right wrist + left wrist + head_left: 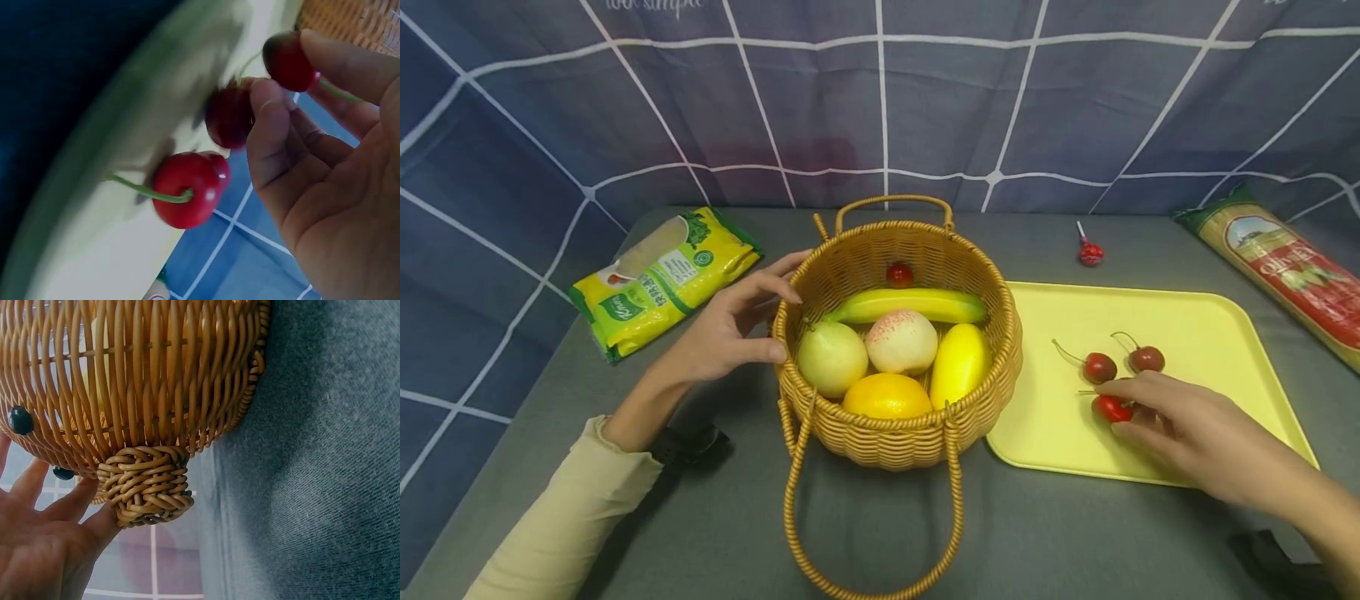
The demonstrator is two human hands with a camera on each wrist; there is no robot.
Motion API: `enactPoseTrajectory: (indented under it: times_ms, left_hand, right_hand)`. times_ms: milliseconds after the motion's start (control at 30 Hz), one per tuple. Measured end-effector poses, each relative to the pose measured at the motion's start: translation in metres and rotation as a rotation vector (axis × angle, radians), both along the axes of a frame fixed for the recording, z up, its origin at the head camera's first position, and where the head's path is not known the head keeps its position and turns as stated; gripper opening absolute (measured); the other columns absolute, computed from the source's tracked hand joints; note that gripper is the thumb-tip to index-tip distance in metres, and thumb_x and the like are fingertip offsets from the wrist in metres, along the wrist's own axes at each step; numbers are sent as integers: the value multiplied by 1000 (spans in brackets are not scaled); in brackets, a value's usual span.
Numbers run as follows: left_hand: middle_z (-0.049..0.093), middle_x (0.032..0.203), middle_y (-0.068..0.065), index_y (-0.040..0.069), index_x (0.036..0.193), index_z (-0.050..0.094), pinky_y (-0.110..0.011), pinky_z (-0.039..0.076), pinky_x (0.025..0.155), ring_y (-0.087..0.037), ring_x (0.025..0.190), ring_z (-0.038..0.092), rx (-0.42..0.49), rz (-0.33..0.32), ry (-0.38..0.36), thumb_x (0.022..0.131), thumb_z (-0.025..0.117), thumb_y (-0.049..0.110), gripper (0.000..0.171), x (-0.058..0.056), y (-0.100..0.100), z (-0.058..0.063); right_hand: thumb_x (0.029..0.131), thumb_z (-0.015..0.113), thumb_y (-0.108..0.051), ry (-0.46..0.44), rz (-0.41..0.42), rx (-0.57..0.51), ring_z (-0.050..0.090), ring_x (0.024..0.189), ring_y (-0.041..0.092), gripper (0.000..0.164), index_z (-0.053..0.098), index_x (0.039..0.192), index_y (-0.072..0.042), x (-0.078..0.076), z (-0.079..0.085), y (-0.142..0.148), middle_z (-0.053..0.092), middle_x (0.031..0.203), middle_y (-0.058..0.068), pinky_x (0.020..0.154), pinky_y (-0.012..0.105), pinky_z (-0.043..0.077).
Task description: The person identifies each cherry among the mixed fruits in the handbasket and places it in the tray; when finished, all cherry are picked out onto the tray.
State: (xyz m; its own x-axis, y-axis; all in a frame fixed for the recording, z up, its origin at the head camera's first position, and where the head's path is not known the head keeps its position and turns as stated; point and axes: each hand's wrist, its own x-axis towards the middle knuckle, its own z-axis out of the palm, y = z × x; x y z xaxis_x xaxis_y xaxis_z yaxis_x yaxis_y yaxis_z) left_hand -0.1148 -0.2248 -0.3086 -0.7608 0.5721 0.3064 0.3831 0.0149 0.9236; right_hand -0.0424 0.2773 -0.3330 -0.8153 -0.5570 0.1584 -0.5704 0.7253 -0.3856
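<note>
My left hand [733, 321] touches the left side of a wicker basket [1011, 367], fingers spread along its rim and outer wall. Inside lie a banana [910, 306], a pear [832, 358], a peach [901, 342], an orange-yellow fruit [887, 397], an oblong yellow fruit [961, 365] and a small round red fruit [899, 274]. Over the yellow tray [1202, 312], my right hand [1195, 433] pinches a red cherry [289, 65] between thumb and finger. Two more stemmed cherries, a left one [1100, 367] and a right one [1146, 359], lie on the tray just beyond its fingers.
A yellow-green Knorr packet [666, 279] lies left of the basket. Behind the tray is a red lollipop [1091, 252]. On the far right rests a long pasta packet [1288, 262]. One basket handle [957, 500] hangs toward me; the other handle [895, 198] stands behind.
</note>
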Motion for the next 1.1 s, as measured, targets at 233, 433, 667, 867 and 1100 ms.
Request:
enactPoseTrajectory:
  times_ms: [233, 433, 667, 867, 1100]
  left_hand:
    - [26, 160, -12, -5, 114, 52, -40, 30, 113, -32, 145, 25, -3, 3, -9, 84, 80, 33, 57, 0, 0, 0]
    - [26, 160, -13, -2, 114, 54, -42, 31, 113, -32, 145, 27, -10, 3, -6, 85, 80, 30, 51, 0, -1, -1]
    - [26, 160, -12, -2, 115, 53, -43, 30, 113, -32, 145, 26, -16, 2, -15, 84, 81, 29, 51, 1, -1, 1]
    - [26, 160, -11, -4, 115, 52, -42, 31, 113, -32, 145, 26, -19, 6, -17, 84, 81, 29, 54, 1, -1, 0]
    - [27, 160, -13, -1, 114, 54, -39, 32, 112, -33, 144, 28, -9, -3, -5, 85, 80, 28, 49, 1, 0, 1]
  right_hand:
    - [67, 88, -7, 66, 9, 90, 49, 72, -2, 45, 68, 105, -19, -2, -7, 2, 59, 89, -17, 61, 22, 45]
    - [67, 89, -8, 66, 8, 73, 47, 72, -5, 47, 68, 107, -20, -1, -8, 2, 58, 91, -18, 61, 22, 44]
    - [71, 86, -8, 41, 4, 90, 44, 71, -3, 43, 69, 108, -21, 0, -5, -2, 54, 88, -20, 60, 22, 41]
    - [68, 87, -7, 63, -15, 79, 45, 70, -3, 47, 69, 110, -20, 1, -4, -1, 55, 89, -18, 60, 21, 40]
    - [67, 87, -6, 99, -55, 42, 51, 75, 0, 50, 68, 110, -22, 4, 1, -1, 60, 97, -15, 67, 13, 39]
